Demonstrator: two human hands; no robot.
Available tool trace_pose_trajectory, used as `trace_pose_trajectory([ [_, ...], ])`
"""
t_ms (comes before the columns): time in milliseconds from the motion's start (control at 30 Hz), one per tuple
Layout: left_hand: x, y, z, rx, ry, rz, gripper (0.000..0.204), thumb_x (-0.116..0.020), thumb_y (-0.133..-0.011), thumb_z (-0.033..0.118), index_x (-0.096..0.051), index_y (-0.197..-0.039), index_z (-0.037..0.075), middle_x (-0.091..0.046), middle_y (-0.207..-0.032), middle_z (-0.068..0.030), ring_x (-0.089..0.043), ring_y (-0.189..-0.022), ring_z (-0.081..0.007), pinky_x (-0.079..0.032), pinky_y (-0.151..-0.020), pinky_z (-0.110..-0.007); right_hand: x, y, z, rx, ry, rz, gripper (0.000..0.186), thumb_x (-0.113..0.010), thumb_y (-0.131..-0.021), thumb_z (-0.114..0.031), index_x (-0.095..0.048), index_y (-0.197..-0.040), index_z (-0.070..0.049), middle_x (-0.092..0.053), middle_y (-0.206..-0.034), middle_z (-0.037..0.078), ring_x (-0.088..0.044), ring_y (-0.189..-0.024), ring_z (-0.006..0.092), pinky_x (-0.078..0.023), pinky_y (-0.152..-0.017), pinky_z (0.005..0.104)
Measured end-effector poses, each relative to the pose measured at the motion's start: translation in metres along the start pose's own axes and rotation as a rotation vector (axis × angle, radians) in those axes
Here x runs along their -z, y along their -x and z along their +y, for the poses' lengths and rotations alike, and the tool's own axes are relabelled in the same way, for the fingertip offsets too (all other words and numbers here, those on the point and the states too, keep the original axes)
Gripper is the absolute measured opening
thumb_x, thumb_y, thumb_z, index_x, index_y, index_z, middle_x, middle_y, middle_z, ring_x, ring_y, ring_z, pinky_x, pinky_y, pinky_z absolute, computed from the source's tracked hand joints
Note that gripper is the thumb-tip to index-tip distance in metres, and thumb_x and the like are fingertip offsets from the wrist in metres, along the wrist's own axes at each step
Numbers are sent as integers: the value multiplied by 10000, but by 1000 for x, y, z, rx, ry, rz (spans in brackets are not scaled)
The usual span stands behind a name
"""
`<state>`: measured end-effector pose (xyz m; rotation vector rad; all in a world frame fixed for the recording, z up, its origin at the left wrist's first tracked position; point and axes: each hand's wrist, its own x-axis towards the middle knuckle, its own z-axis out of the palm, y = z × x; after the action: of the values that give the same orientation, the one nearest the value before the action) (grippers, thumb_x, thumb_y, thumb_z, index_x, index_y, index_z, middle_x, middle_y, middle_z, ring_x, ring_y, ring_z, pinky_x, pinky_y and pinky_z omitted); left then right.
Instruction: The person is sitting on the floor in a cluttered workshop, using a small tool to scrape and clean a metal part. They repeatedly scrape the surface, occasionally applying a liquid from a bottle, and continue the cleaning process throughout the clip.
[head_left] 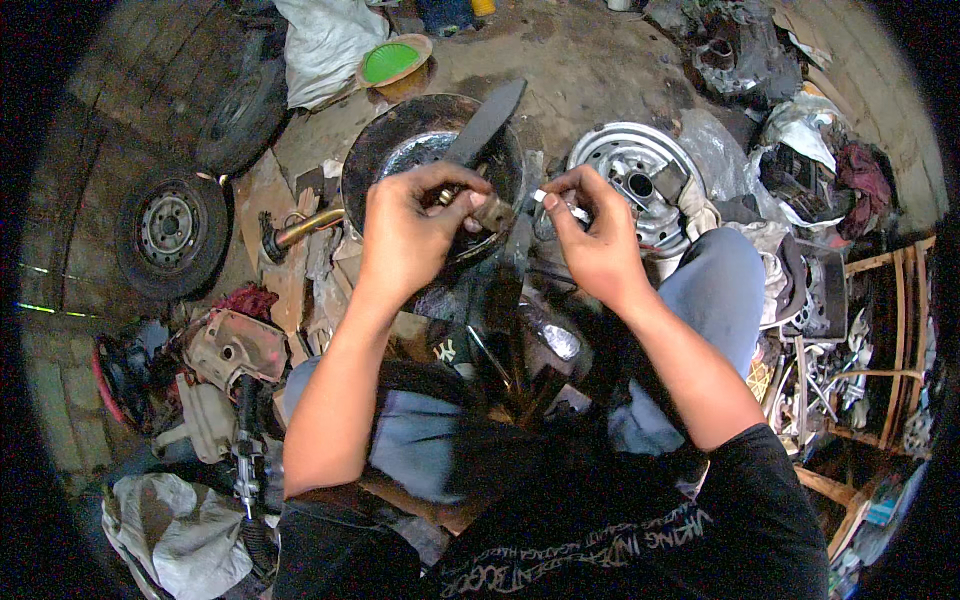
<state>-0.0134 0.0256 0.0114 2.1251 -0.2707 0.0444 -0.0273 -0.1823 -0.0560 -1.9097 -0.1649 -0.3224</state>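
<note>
The left grip [410, 222] is clamped on a small brownish metal part [492, 213]; a dark flat blade [487, 122] projects just above this grip, and whether it is held cannot be determined. The right grip [600, 230] pinches a small white piece [541, 196], near the metal part but apart. Beyond the left grip sits a round dark pan [365, 145]; beyond the right, a silver wheel rim [632, 136].

a stained grey-brown floor [570, 60] — dim wall [95, 110] at left, thin light slits [40, 308] crossing it — and a wooden frame [885, 374] at right.
</note>
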Motion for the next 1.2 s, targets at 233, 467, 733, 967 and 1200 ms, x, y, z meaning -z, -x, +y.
trace_pose_trajectory([
  [233,27,-11,0,-21,219,300,157,-735,-924,45,-729,-1048,-51,-751,-914,-115,-729,-732,-157,-560,-659,-262,12,0,-14,10,-78,-124,173,-696,-928,-75,-699,-1066,28,-742,-1019,185,-722,-985,244,-529,-878,362],
  [467,35,-20,-7,64,432,335,189,-733,-929,46,-717,-1075,-72,-746,-916,-121,-734,-754,-163,-587,-671,-257,11,-3,-25,297,110,3,177,-726,-897,-29,-738,-1073,-10,-736,-972,140,-690,-958,225,-509,-911,349],
  [733,40,-28,-19,121,750,248,322,-732,-952,172,-695,-1167,-66,-719,-1138,-182,-745,-975,-260,-607,-845,-305,-14,-7,-29,136,-3,-110,162,-731,-892,-39,-741,-1052,-13,-753,-1064,149,-702,-1049,247,-504,-962,355],
  [967,61,-26,-21,199,785,201,352,-612,-1011,54,-574,-1264,-187,-652,-1281,-229,-716,-1057,-332,-620,-930,-326,-15,-11,-31,370,215,-83,219,-769,-847,-64,-745,-1064,-47,-713,-1087,161,-661,-1097,317,-503,-962,392],
  [1200,60,-23,-22,231,751,117,327,-624,-1004,56,-612,-1264,-141,-683,-1247,-196,-722,-1051,-267,-617,-911,-281,-10,41,103,-360,24,227,296,-618,-980,-123,-659,-1244,4,-707,-1172,179,-628,-1140,258,-442,-1050,388],
])
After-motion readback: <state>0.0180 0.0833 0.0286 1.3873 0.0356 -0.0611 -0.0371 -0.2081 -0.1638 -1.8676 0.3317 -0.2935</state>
